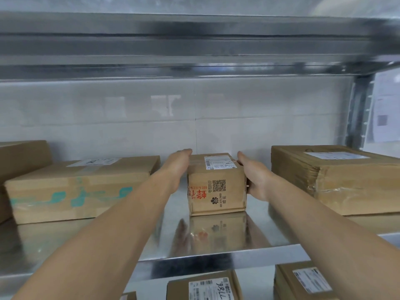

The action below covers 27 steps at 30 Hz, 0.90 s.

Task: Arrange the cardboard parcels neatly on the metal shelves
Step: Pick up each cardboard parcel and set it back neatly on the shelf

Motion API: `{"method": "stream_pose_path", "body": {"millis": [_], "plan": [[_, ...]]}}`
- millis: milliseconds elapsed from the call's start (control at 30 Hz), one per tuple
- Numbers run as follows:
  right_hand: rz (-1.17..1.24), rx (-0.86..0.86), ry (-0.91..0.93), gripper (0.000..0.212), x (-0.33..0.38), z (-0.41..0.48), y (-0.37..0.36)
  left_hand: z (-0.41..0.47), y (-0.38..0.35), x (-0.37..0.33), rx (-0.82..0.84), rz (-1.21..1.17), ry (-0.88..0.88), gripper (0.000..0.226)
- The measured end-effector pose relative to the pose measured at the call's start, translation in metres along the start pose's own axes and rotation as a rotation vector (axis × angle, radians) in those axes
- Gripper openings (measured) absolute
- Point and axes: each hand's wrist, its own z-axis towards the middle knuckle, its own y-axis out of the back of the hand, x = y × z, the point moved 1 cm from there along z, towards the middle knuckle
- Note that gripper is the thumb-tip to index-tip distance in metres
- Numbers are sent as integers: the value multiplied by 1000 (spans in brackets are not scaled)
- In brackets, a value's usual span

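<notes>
Cardboard parcel [216, 185], small, sits mid-frame on the metal shelf [216, 252], btwn left box [82, 187] and right box [337, 180]. Left hand [177, 167] and right hand [257, 180] press its sides, fingers straight, prob. squaring it up in the gap. Fingertips hidden behind it; right thumb unclear; lower parcels [205, 286] cut off at the bottom.

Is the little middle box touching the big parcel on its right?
Apart. The head view shows the right hand and bare shelf between the small box and the large parcel.
</notes>
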Motion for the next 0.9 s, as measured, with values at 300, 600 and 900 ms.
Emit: {"method": "stream_pose_path", "body": {"millis": [300, 600, 900], "plan": [[-92, -129, 106, 68, 19, -19, 31, -11, -22, -27, -16, 122, -303, 41], [-159, -244, 217, 58, 51, -49, 95, -25, -84, -55, 120, 128, -319, 42], [-184, -414, 317, 42, 73, -56, 186, -29, -172, -63, 219, 85, -255, 50]]}}
